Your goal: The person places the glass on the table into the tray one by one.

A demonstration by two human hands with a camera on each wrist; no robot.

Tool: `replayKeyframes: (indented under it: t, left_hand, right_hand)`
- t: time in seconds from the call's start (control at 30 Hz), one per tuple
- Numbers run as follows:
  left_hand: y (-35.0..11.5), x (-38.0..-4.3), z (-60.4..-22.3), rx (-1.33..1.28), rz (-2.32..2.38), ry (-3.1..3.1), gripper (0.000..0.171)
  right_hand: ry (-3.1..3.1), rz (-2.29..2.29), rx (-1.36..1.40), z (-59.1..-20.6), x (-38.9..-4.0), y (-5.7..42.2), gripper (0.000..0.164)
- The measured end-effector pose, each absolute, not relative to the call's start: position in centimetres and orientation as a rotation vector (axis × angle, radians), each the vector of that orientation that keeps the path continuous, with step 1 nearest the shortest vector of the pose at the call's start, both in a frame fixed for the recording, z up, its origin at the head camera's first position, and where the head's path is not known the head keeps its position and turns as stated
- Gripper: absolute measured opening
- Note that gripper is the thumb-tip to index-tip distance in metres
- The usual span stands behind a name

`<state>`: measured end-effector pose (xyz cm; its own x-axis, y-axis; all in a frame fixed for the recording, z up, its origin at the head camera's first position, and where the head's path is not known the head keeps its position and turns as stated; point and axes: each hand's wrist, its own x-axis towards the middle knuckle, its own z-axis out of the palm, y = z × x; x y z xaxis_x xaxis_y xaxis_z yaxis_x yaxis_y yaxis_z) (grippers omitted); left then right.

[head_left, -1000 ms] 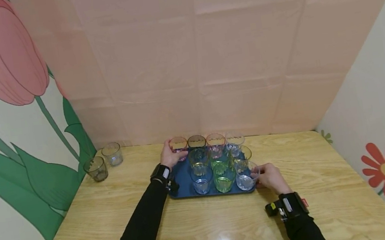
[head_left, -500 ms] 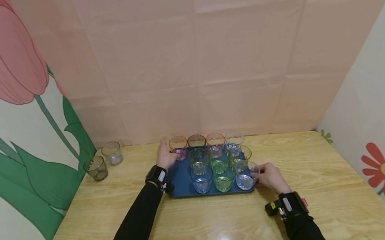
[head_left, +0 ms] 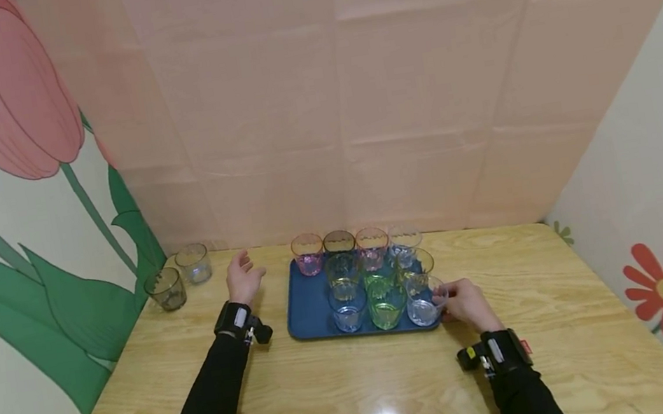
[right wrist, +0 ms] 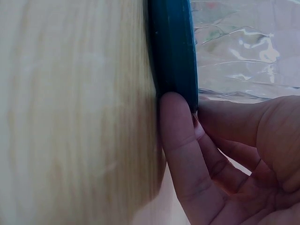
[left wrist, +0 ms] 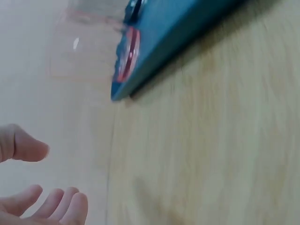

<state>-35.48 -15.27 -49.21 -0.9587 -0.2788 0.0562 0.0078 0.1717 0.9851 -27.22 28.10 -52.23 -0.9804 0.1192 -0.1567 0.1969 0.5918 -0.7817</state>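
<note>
My left hand is empty, its fingers parted, over the table left of the blue tray. In the left wrist view, the thumb stands apart from the other fingers. My right hand pinches the tray's front right corner, beside a clear glass. The right wrist view shows a finger against the tray's outer side. Several tinted glasses stand upright in rows on the tray, among them a pink glass at the back left, a blue glass and a green glass in front.
Two more glasses, a dark one and a clear greyish one, stand at the table's back left corner. A pink-covered wall rises behind the wooden table.
My left hand has drawn away from the pink glass and moved left, off the tray. The pink glass stays on the tray's back left corner. My right hand has kept its place.
</note>
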Motion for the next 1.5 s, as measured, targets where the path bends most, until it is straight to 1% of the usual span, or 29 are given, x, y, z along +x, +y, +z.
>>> replayKeyframes:
  t: [0.13,0.33,0.53,0.77,0.93,1.1,1.37,1.5]
  left_hand:
    - [-16.3,-34.9,-49.4,0.377,-1.865,-2.09,0.056]
    - [-17.5,-34.4,-49.3,0.488,-1.878,-1.921,0.05]
    - [-18.8,-33.7,-49.6,0.56,-1.732,-1.873,0.04]
    - [-20.3,-32.7,-49.4,0.649,-1.57,-1.782,0.035]
    - [-21.4,-32.3,-49.1,0.726,-1.513,-1.694,0.03]
    - [-22.5,-31.7,-48.7,0.748,-1.406,-1.611,0.037]
    - [-24.4,-31.7,-48.4,0.83,-1.269,-1.706,0.057]
    - [-25.2,-31.9,-48.5,0.825,-1.242,-1.825,0.07]
  right_hand:
    - [2.728,-1.353,0.258,-52.2,-27.2,28.2,0.018]
    - [2.728,-1.353,0.257,-52.3,-27.2,28.4,0.018]
    - [2.731,-1.356,0.263,-52.4,-27.2,28.4,0.018]
    - [2.731,-1.345,0.264,-52.5,-27.1,28.2,0.021]
    - [2.734,-1.357,0.264,-52.3,-27.1,28.2,0.018]
    - [2.743,-1.351,0.265,-52.2,-27.2,28.1,0.016]
    - [2.745,-1.336,0.271,-52.2,-27.2,28.1,0.016]
    - [2.742,-1.336,0.273,-52.2,-27.2,28.1,0.017]
